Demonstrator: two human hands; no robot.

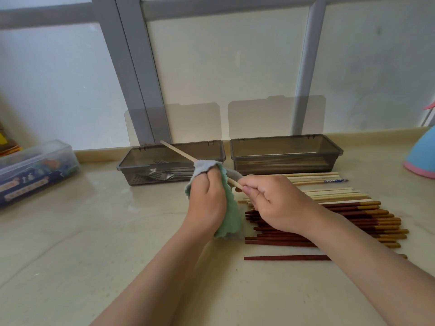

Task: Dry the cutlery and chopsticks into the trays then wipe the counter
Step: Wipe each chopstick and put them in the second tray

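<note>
My left hand [207,198] grips a green and grey cloth [229,215] wrapped around a pale wooden chopstick [179,152]. My right hand [273,203] pinches the near end of that chopstick. Its far end points up and left over the left tray [131,161], which holds forks and other cutlery [162,175]. The right tray [286,147] stands beside it with pale chopsticks inside. Several light chopsticks [329,194] and dark red ones with golden ends [367,222] lie in a row on the counter, partly under my right forearm.
Both trays have clear lids standing upright against the window. A clear plastic box [35,168] with colourful contents sits at the left. A blue and pink object [421,156] stands at the right edge. The beige counter [94,231] shows wet streaks.
</note>
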